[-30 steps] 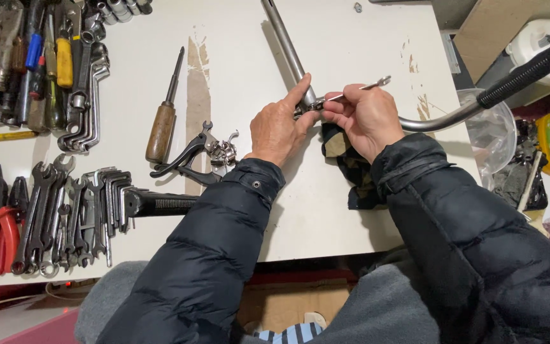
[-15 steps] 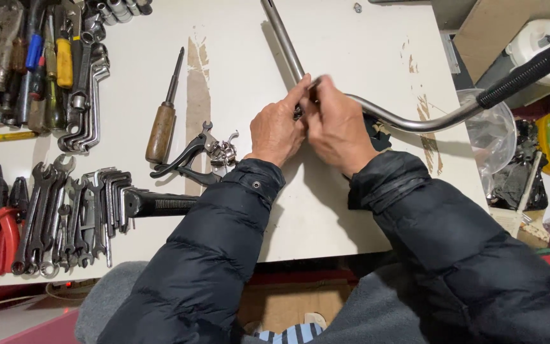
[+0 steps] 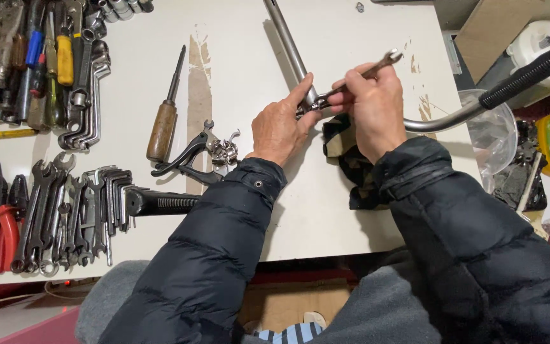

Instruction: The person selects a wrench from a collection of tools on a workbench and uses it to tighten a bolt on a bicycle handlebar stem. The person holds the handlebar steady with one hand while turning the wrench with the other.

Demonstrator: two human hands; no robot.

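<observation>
Wrench [image 3: 377, 67] in your right hand [image 3: 370, 105] has swung up since a moment ago, fingers clenched on it; your left hand [image 3: 281, 127] pinches the handlebar [image 3: 294, 54] joint above the surface [image 3: 237, 83].

Silver handlebar [image 3: 444, 120] with black grip [image 3: 529, 67], brown-handled screwdriver [image 3: 163, 121], white table [image 3: 237, 64], possibly camouflage-patterned cloth [image 3: 345, 153]

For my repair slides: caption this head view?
Left hand steadies a curved chrome handlebar on the white table while the right hand holds a small silver wrench.
</observation>
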